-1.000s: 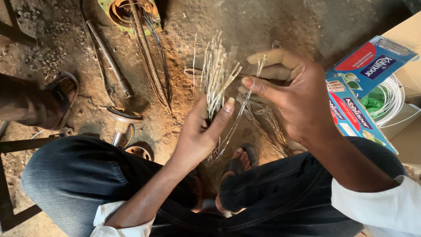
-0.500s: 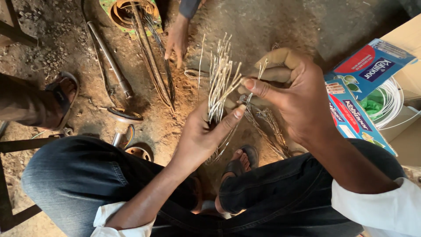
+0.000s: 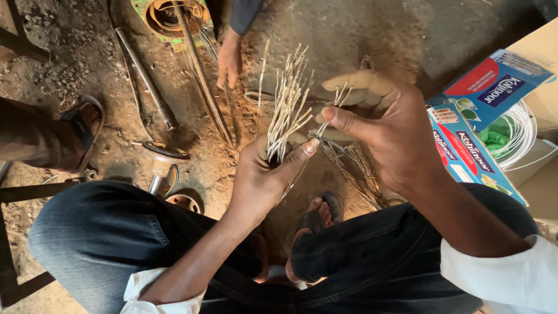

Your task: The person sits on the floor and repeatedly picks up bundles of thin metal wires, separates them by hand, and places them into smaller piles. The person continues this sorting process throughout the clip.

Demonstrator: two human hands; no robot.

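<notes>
The left hand (image 3: 261, 180) is closed around the lower end of a bundle of thin pale wire strands (image 3: 286, 107), thumb pressed across the front and the other fingers curled behind, so that the strands fan upward and apart above the fist. The right hand (image 3: 386, 131) sits just beside it, to the right; its thumb and forefinger pinch the tips of a few strands drawn off from the bundle, the remaining fingers loosely extended and held together above the pinch. Both hands are held above the dirt floor (image 3: 360, 35), in front of the person's bent knees in dark jeans (image 3: 116, 232), with a sandalled foot (image 3: 317, 218) directly below the hands. Further loose coils of the same thin wire (image 3: 360, 171) lie on the floor under the right hand. At the right edge of the floor stands an open cardboard carton (image 3: 540, 55) holding a blue-and-red printed box (image 3: 485, 96) and a coil of white cable (image 3: 526, 136) — a green item shows inside, too small to identify. Toward the top edge, another person's hand (image 3: 229, 58) rests on the floor, fingers pointing down beside long metal rods (image 3: 200, 81); a round green-rimmed winding housing (image 3: 168, 17) sits at the top, left of centre. A metal bar (image 3: 145, 78) lies diagonally to the left, and a second person's sandalled foot (image 3: 78, 131) occupies the left edge. A small round-headed metal part (image 3: 164, 157) lies near the left knee.
</notes>
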